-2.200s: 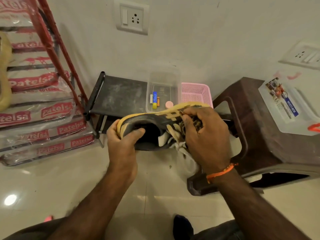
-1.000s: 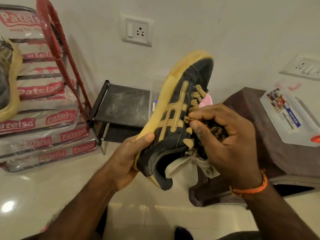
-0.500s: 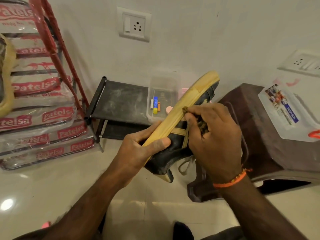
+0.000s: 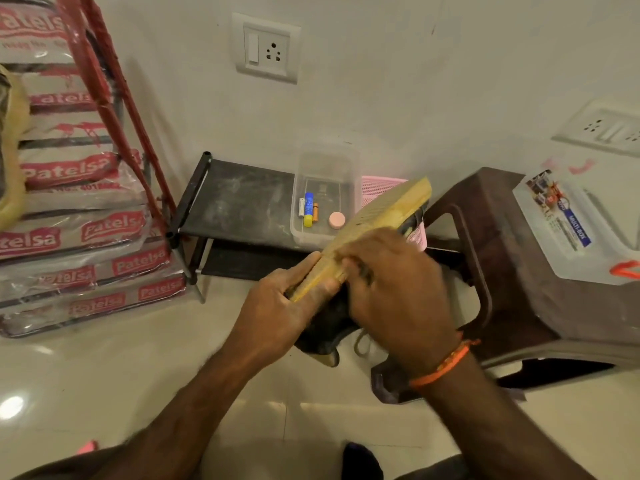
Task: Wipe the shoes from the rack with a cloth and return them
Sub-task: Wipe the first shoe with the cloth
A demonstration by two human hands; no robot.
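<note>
Beside the brown stool [image 4: 526, 271]: one shoe [image 4: 384, 216], two hands, one low black rack [image 4: 239, 202], one clear tub [image 4: 325, 181], one pink basket [image 4: 377, 187], two wall sockets.

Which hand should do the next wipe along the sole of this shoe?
Probably the right hand: it lies over the shoe by the upturned sole, fingers curled, apparently round a cloth. The left hand grips the heel end, steadying it.
</note>
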